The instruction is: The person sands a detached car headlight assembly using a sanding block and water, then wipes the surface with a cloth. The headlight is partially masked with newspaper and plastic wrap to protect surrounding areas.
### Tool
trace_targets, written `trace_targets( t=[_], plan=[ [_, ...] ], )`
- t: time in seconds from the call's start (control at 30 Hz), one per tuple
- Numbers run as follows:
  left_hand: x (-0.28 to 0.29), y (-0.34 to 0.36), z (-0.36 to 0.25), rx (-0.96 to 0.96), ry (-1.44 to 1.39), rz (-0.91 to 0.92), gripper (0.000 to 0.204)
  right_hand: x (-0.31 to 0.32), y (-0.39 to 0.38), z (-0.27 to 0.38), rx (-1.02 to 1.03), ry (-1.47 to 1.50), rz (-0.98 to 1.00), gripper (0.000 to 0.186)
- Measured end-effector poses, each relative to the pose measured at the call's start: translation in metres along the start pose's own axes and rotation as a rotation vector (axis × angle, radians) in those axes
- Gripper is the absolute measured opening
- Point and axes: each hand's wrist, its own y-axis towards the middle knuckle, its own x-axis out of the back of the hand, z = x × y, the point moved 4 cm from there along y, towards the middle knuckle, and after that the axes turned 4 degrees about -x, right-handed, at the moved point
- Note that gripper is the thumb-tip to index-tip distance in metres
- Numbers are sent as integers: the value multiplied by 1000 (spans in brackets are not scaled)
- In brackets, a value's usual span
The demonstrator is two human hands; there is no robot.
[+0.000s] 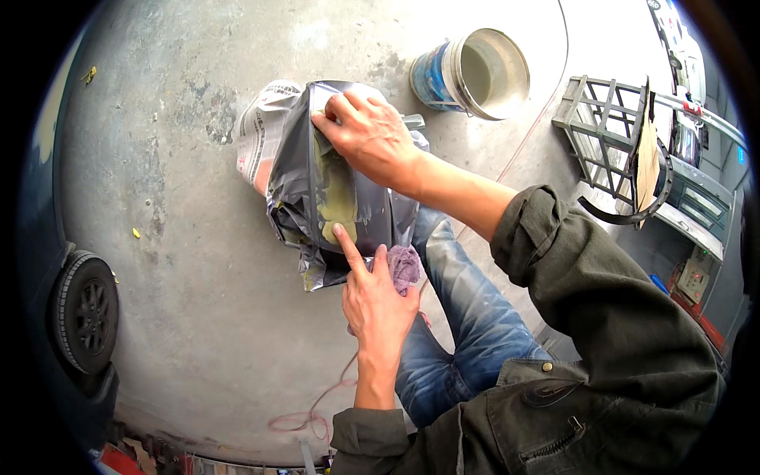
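From where I stand, the person is bent over a grey plastic-wrapped panel [376,212] in the upper middle of the frame, above the concrete floor [198,332]. The right hand [366,136] lies on its upper end, fingers curled in; I can't tell whether they grip anything underneath. The left hand [378,305] sits at the panel's lower edge, index finger stretched out to the yellow-green patch [336,194], with a purple cloth [405,269] bunched in its grasp. Printed paper [255,146] sticks out along the panel's left side. A blue-and-white bucket [434,77] stands at upper centre-right, a slatted grey rack [599,117] is farther right, and a car wheel [85,311] shows at lower left.
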Motion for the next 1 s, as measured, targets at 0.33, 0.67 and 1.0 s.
trace_targets(
  t=[0.33,0.67,1.0],
  plan=[
    [5,-3,-1,26,-20,-26,64,51,-65,11,-43,447,95,50],
    [127,59,-40,-279,-68,-278,59,75,-133,-56,-672,756,81,58],
    [113,225,-53,-483,557,-132,59,77,-149,-79,-713,876,122,56]
  ],
)
